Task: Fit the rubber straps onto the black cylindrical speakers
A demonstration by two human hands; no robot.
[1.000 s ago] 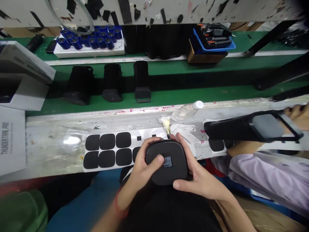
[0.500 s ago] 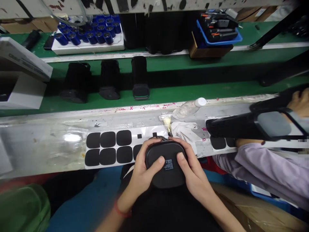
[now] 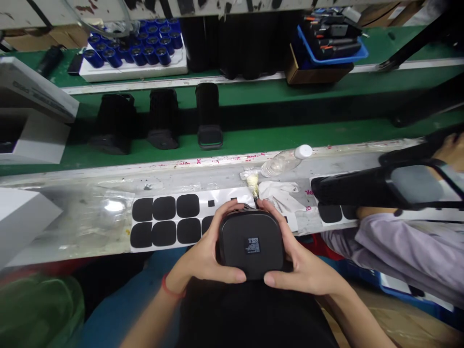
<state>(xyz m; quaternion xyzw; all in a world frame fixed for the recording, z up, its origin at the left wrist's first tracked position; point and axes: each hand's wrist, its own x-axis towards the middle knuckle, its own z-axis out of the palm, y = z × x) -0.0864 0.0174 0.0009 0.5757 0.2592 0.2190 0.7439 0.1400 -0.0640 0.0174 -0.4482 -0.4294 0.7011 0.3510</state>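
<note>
A black device (image 3: 252,263) with rounded corners is held between both hands, its flat face with a small printed label turned up toward me. My left hand (image 3: 212,261) wraps its left side, thumb along the near edge. My right hand (image 3: 299,266) grips the right side in the same way, its thumb close to the left one. Behind the device, a sheet of black rounded stickers (image 3: 164,209) lies on the grey work surface (image 3: 83,217). A brush (image 3: 253,183) and a crumpled white cloth (image 3: 277,193) are just beyond my fingers.
A clear bottle (image 3: 284,162) lies behind the cloth. Three black devices (image 3: 209,116) stand on the green shelf, below blue cylinders (image 3: 137,53) and a blue tray of tools (image 3: 333,55). At right, a person's sleeve (image 3: 395,246) is beside another black device (image 3: 362,186). A white box (image 3: 25,217) is at left.
My thumbs have slid from the middle of the device's face down to its near edge, uncovering the face. A white box has moved further into view at left.
</note>
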